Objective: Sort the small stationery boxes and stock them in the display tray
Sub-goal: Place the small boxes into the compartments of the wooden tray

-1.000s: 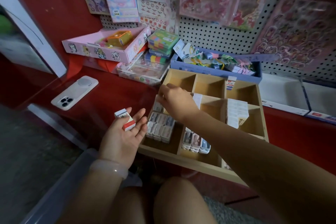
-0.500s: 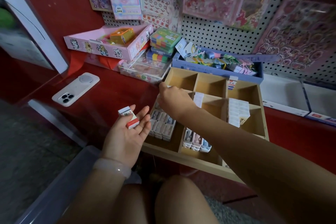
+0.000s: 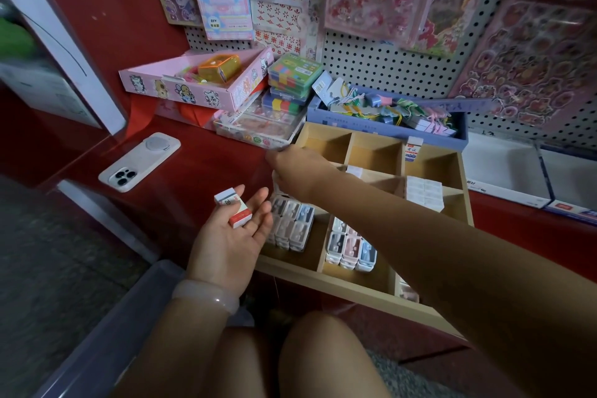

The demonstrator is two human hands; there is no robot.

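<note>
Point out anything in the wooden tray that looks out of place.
One small box stands upright, alone, on the divider at the back of the tray, not in a compartment. The other boxes sit in neat groups.

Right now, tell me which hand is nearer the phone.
Left. The left hand, palm up with a small box on it, hovers just right of the phone; the right hand is farther, over the wooden tray.

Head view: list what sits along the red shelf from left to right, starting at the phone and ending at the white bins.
White phone → pink cartoon box → stack of colourful cases → blue tray of tagged items → white bins.
</note>
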